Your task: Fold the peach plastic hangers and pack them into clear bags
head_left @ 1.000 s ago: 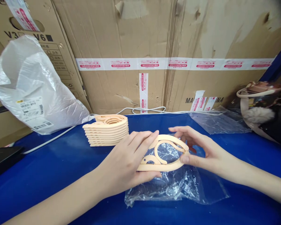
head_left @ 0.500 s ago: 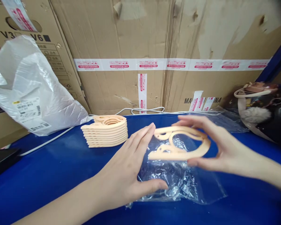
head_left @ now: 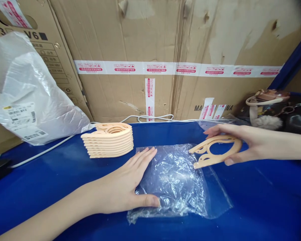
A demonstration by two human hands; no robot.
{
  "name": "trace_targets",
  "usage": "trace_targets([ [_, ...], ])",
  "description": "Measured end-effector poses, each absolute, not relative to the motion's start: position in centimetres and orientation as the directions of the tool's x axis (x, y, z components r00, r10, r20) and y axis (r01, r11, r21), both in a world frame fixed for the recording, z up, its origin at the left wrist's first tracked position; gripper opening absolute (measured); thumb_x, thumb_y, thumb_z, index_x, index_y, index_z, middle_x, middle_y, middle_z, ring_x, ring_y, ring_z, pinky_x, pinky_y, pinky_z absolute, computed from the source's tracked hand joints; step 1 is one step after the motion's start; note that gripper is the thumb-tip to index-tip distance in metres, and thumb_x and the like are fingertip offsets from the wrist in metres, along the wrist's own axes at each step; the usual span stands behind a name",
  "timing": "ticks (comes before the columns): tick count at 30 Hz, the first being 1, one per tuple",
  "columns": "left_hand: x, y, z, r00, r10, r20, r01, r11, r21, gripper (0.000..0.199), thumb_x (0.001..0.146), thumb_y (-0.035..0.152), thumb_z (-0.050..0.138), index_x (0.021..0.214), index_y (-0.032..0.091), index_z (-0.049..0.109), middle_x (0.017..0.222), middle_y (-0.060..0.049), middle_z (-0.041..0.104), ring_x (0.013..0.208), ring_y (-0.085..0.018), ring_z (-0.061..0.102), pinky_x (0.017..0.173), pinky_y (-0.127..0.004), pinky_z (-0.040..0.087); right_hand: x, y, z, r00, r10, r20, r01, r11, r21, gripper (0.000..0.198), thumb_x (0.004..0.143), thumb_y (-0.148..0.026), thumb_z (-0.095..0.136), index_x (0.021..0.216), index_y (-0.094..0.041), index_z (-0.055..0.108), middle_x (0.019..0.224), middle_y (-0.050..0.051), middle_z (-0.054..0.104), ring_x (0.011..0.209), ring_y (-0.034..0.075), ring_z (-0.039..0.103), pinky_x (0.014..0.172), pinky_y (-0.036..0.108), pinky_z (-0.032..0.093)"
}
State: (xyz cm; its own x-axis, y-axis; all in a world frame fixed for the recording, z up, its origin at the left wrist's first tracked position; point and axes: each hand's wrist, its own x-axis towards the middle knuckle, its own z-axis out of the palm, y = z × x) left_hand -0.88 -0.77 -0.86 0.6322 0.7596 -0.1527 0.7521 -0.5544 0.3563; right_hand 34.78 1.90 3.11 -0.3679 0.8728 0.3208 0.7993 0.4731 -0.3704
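My right hand [head_left: 245,144] grips a peach-coloured folding clothes hanger [head_left: 215,160] between thumb and fingers, its two arms folded and pointing left. The hanger is held at the right edge of a crinkled clear plastic bag [head_left: 175,180]. On the left part of that bag, my left hand [head_left: 127,184] lies flat with its thumb spread away from the fingers. Behind the left hand stands a neat stack of several matching folded hangers [head_left: 110,147].
A white plastic mailer with labels [head_left: 37,97] leans at the left, by a dark flat object [head_left: 0,170]. White cable [head_left: 47,150] runs along the back of the blue table [head_left: 266,201]. Large cardboard boxes [head_left: 125,40] stand behind. A dark bag with a pompom [head_left: 268,122] sits at right.
The folding hanger has moved right with my right hand, off the middle of the plastic bag. My left hand has shifted slightly left and down onto the bag. The view has shifted a little.
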Motion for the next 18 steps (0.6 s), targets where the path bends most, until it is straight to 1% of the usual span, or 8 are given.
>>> trace_targets([
  [3,-0.8,-0.7,-0.9,0.666,0.735,-0.127,0.723,-0.595,0.352,0.104,0.08,0.074,0.046,0.152,0.016,-0.002,0.158,-0.014,-0.003,0.143,-0.034,-0.001,0.114,-0.055,0.018,33.0,1.7,1.8,-0.417,0.867,0.274,0.789,0.495,-0.365,0.063,0.073,-0.061,0.065,0.123,-0.025,0.056,0.117,0.01,0.062,0.11,0.031,0.057,0.092,0.042,0.046],
  [7,-0.8,-0.5,-0.9,0.685,0.712,-0.154,0.712,-0.61,0.347,0.108,0.077,0.075,0.048,0.152,0.013,-0.001,0.158,-0.014,-0.003,0.144,-0.034,-0.002,0.114,-0.056,0.015,30.1,1.7,0.6,-0.528,0.831,0.173,0.751,0.553,-0.362,0.067,0.071,-0.061,0.067,0.127,-0.026,0.052,0.123,0.008,0.059,0.113,0.031,0.055,0.093,0.043,0.046],
  [9,-0.8,-0.5,-1.0,0.696,0.705,-0.136,0.701,-0.626,0.342,0.109,0.077,0.074,0.05,0.152,0.013,0.0,0.158,-0.014,-0.003,0.144,-0.033,-0.001,0.114,-0.055,0.014,29.2,1.8,0.2,-0.576,0.808,0.128,0.732,0.578,-0.361,0.071,0.071,-0.061,0.067,0.13,-0.027,0.048,0.129,0.008,0.055,0.115,0.029,0.052,0.093,0.042,0.045],
  [10,-0.8,-0.6,-1.0,0.704,0.701,-0.113,0.69,-0.639,0.339,0.105,0.079,0.071,0.05,0.152,0.014,0.001,0.158,-0.013,-0.002,0.144,-0.033,0.0,0.115,-0.054,0.014,29.0,1.9,0.1,-0.587,0.801,0.119,0.728,0.587,-0.355,0.073,0.071,-0.061,0.067,0.132,-0.027,0.045,0.132,0.008,0.053,0.117,0.029,0.051,0.094,0.042,0.044],
  [12,-0.7,-1.2,-0.9,0.729,0.684,-0.035,0.655,-0.681,0.328,0.086,0.088,0.057,0.05,0.152,0.019,0.008,0.159,-0.008,0.004,0.145,-0.029,0.004,0.116,-0.051,0.015,29.3,2.1,-0.1,-0.586,0.802,0.118,0.741,0.589,-0.324,0.078,0.071,-0.062,0.067,0.136,-0.027,0.041,0.133,0.008,0.052,0.118,0.029,0.05,0.095,0.043,0.043],
  [14,-0.2,-2.0,-0.6,0.767,0.641,0.039,0.599,-0.735,0.317,0.065,0.094,0.039,0.045,0.151,0.023,0.018,0.158,-0.003,0.011,0.145,-0.025,0.01,0.117,-0.046,0.017,30.0,2.4,-0.1,-0.575,0.812,0.102,0.764,0.578,-0.287,0.079,0.07,-0.062,0.068,0.136,-0.027,0.041,0.125,0.008,0.057,0.112,0.03,0.053,0.094,0.044,0.043],
  [15,0.1,-2.4,-0.3,0.789,0.611,0.053,0.568,-0.761,0.315,0.059,0.095,0.033,0.044,0.15,0.024,0.022,0.158,-0.002,0.014,0.144,-0.023,0.013,0.117,-0.043,0.018,30.3,2.6,-0.1,-0.576,0.813,0.081,0.77,0.573,-0.279,0.077,0.071,-0.061,0.068,0.135,-0.027,0.042,0.12,0.007,0.06,0.108,0.029,0.055,0.092,0.044,0.044],
  [18,1.5,-3.6,0.7,0.851,0.524,-0.025,0.504,-0.805,0.314,0.054,0.094,0.027,0.044,0.146,0.018,0.032,0.156,-0.004,0.019,0.143,-0.021,0.019,0.116,-0.039,0.022,30.8,3.0,-0.1,-0.596,0.801,0.051,0.752,0.579,-0.315,0.068,0.076,-0.054,0.067,0.134,-0.028,0.043,0.108,0.004,0.065,0.1,0.025,0.058,0.087,0.041,0.045],
])
